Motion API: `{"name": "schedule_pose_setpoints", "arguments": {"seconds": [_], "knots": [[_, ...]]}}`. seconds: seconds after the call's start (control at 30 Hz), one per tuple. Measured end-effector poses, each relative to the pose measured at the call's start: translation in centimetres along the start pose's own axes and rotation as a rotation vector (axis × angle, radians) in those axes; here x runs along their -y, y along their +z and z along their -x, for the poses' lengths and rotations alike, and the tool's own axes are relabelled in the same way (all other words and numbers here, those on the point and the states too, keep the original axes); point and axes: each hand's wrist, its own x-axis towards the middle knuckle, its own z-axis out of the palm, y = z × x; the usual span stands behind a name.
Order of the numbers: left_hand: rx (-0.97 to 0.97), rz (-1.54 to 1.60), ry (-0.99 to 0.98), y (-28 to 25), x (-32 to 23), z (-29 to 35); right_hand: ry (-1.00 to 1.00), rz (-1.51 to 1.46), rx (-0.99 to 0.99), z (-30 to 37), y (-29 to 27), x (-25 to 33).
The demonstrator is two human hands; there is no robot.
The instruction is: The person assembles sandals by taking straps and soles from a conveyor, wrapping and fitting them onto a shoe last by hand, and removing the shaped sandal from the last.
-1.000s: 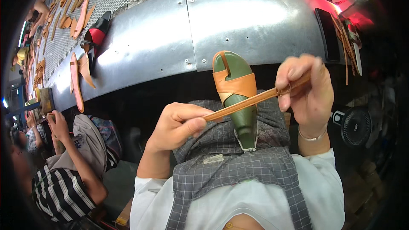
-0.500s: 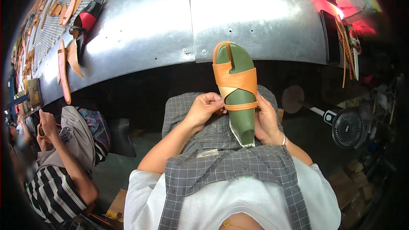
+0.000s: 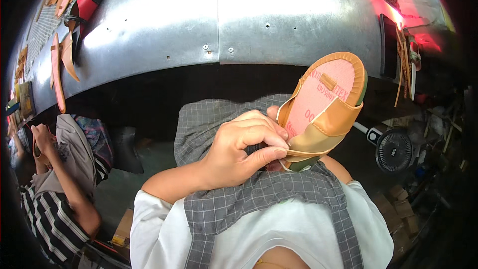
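Observation:
A tan and orange leather sandal upper on a green shoe last (image 3: 318,114) is tilted up to the right over my lap, its pink insole underside facing me. The leather edge is folded over around the toe, and a small strap end lies flat on the pink board. My left hand (image 3: 244,147) pinches the edge of the lower strap between thumb and fingers. Behind the sandal, my right hand is mostly hidden; a fingertip (image 3: 273,112) shows at its left edge, and my right forearm (image 3: 337,169) comes up from below it.
A metal work table (image 3: 164,25) curves across the front. At its left lie a black and red shoe (image 3: 88,7) and leather strips (image 3: 57,74); at its right, a dark flat device (image 3: 389,45) and hanging strips (image 3: 402,65). A small fan (image 3: 393,149) stands right. A co-worker (image 3: 64,169) sits left.
The sandal has been turned over from its green last side to its pink underside and tilted right. My left hand has moved right and up onto the strap; my right hand has gone behind.

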Motion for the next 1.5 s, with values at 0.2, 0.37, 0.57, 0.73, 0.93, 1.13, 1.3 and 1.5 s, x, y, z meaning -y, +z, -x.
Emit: {"name": "schedule_pose_setpoints", "arguments": {"seconds": [0.2,0.37,0.57,0.73,0.93,1.13,1.3,1.5], "knots": [[-0.050,0.006,-0.084,0.7,-0.1,0.2,0.091,0.062,0.072,-0.1,1.4,0.9],[-0.088,-0.173,-0.026,1.5,0.0,0.3,0.102,-0.024,-0.113,0.4,1.8,0.3],[-0.150,-0.075,-0.141,1.8,0.5,0.6,-0.153,0.346,-0.363,0.9,1.3,0.0],[-0.082,-0.013,-0.310,0.6,1.3,-0.7,-0.385,0.643,-0.549,1.0,1.2,-0.3],[-0.298,0.559,0.026,-2.8,0.3,-2.4,-0.742,1.368,-0.509,0.9,3.6,-0.5],[-0.265,0.922,0.032,-5.0,6.5,0.0,-0.578,1.916,-0.212,0.9,5.5,-0.7],[-0.188,1.054,0.076,-5.3,7.1,0.3,-0.555,1.956,-0.163,0.6,5.6,-0.6],[-0.114,1.101,0.165,-4.9,6.8,0.0,-0.258,1.743,-0.107,0.1,4.6,0.2]]}}
